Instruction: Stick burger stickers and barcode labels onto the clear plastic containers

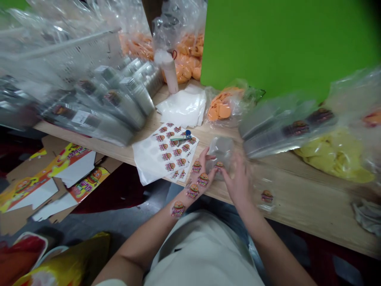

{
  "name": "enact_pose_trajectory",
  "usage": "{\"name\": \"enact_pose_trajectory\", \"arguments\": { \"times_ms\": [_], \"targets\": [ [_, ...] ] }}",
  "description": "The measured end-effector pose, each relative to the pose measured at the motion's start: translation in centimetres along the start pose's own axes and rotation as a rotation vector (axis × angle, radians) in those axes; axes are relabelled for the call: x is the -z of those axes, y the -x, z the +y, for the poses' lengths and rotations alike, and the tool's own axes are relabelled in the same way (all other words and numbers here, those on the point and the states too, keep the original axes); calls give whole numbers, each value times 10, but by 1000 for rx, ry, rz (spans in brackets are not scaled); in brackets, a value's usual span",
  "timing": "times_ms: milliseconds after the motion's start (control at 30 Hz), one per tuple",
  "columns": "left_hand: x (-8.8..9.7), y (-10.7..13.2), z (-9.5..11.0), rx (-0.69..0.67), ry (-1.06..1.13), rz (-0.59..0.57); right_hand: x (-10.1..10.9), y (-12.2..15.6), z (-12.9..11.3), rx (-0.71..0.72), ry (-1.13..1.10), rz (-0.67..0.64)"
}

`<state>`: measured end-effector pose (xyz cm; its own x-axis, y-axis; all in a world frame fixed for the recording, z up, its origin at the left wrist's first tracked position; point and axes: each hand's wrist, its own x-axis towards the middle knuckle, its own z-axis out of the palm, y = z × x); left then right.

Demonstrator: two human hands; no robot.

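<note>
My shirt (202,248) sat below as my left hand (206,166) and right hand (238,183) pinched a clear container (220,146), thumbs (226,177) at its sticker (219,166), 1 nearby pack (266,196) labelled, 4 arm stickers (193,191) left.

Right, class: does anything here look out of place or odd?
Yes: four burger stickers sit on the person's left forearm and wrist. That looks odd because matching ones lie on the sticker sheet. Nothing is plainly spilled or damaged, though parts are blurred.
</note>
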<state>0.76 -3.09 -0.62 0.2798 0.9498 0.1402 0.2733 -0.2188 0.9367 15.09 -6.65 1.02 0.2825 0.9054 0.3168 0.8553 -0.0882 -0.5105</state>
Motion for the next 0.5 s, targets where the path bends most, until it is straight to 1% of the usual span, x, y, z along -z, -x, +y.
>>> {"name": "enact_pose_trajectory", "arguments": {
  "times_ms": [67, 100, 133, 167, 233, 267, 300, 333, 367, 433, 467, 500],
  "targets": [
    [-2, -1, 0, 9, 8, 7, 6, 2, 6, 23, 121, 125],
    [-2, -2, -1, 11, 16, 9, 7, 1, 9, 43, 135, 135],
    [0, -3, -1, 12, 23, 9, 6, 0, 12, 84, 122, 94],
    [3, -3, -1, 13, 23, 21, 4, -2, 14, 143, 91, 14],
    [14, -3, 1, 33, 3, 90, -1, -6, 14, 256, 12, -158],
    [21, -3, 3, 61, -3, 137, -2, -9, 13, 280, -32, -201],
    [28, -3, 7, 104, 15, 171, -2, -10, 11, 281, -85, -212],
    [34, -2, 12, 156, 72, 173, 0, -11, 9, 271, -145, -204],
    [39, -1, 19, 212, 177, 133, 3, -11, 6, 260, -208, -191],
    [44, -1, 33, 312, 476, -43, 13, -9, 1, 265, -299, -189],
    [44, -2, 41, 345, 618, -130, 19, -7, -1, 284, -313, -190],
    [43, -3, 48, 366, 728, -189, 24, -5, -2, 310, -307, -186]
  ]
}}
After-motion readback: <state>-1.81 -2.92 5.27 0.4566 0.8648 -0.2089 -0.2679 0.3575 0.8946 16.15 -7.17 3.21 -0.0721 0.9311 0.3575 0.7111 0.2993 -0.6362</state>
